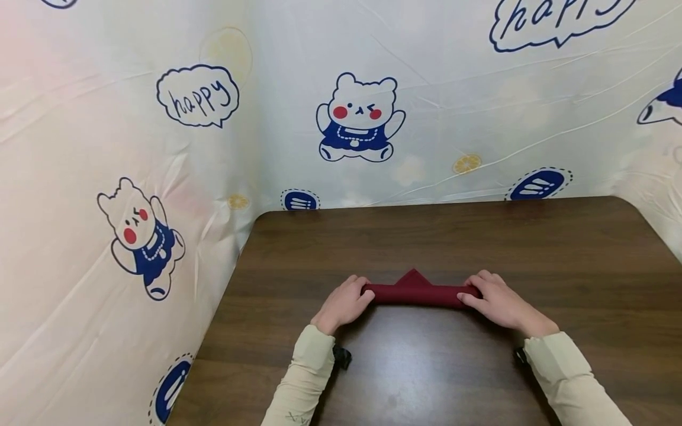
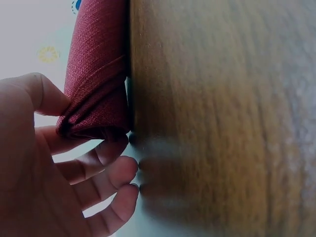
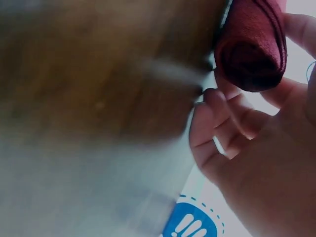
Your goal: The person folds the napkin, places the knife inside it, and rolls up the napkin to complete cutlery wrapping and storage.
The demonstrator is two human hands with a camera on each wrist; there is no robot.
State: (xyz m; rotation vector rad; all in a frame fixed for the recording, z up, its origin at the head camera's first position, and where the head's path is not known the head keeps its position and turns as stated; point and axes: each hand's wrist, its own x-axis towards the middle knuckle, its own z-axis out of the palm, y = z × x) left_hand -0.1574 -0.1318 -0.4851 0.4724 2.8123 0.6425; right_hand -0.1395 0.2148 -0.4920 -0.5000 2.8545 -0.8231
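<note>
A dark red cloth (image 1: 415,295), rolled into a tube, lies crosswise on the brown table. From its far side a small triangular corner of the same cloth sticks out flat. My left hand (image 1: 346,300) grips the left end, and in the left wrist view the thumb presses the creased edge of the roll (image 2: 98,64) while the fingers curl beneath it. My right hand (image 1: 501,302) holds the right end between thumb and fingers. The right wrist view shows the spiral layers at that end of the rolled cloth (image 3: 252,54).
The wood-grain table (image 1: 426,367) has rounded far corners. Behind it and along the left hangs a pale curtain (image 1: 437,77) printed with bears and "happy" bubbles. Pale sleeves (image 1: 303,373) cover both forearms, with a dark strap device (image 1: 342,357) at the left wrist.
</note>
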